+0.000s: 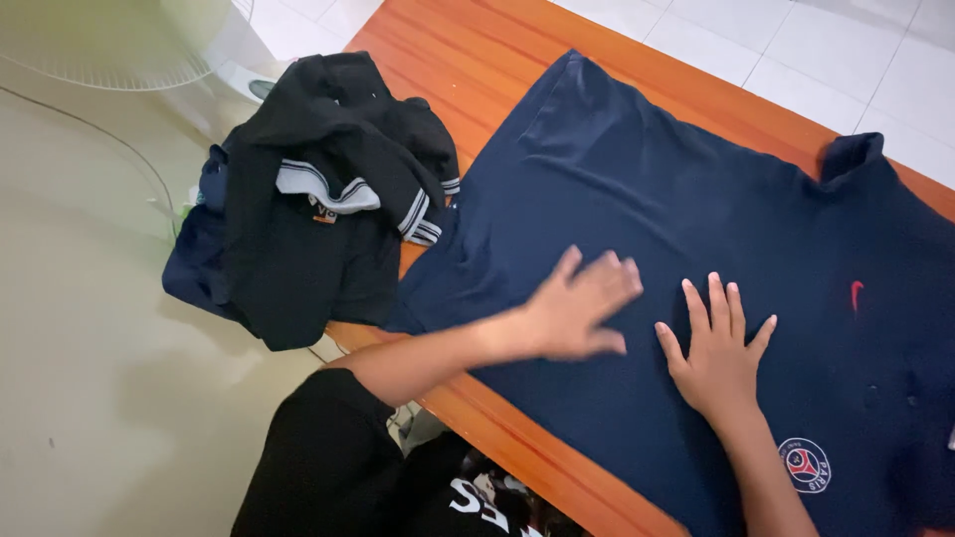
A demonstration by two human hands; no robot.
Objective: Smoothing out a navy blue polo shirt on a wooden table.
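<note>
While the navy polo shirt point(696, 229) lies spread flat on the orange wooden table point(468, 60), we press both palms on it: left hand point(577, 308) blurred, fingers loosely spread, right hand point(718, 356) splayed flat just beside it, neither gripping anything. A pile of dark clothes point(318, 199) sits at the table's end.

Polo shirt point(696, 209): navy blue, plain; small red mark on chest, round red-white-blue crest lower down. Heap of clothes point(318, 199): black, with grey-and-white striped trim; dark navy piece underneath at left. Table point(448, 50): orange-brown wood, streaked grain. Floor tiles point(826, 50): white. Fan point(109, 40): pale white-green grille. Person's sleeve point(318, 457): black, white lettering nearby.
</note>
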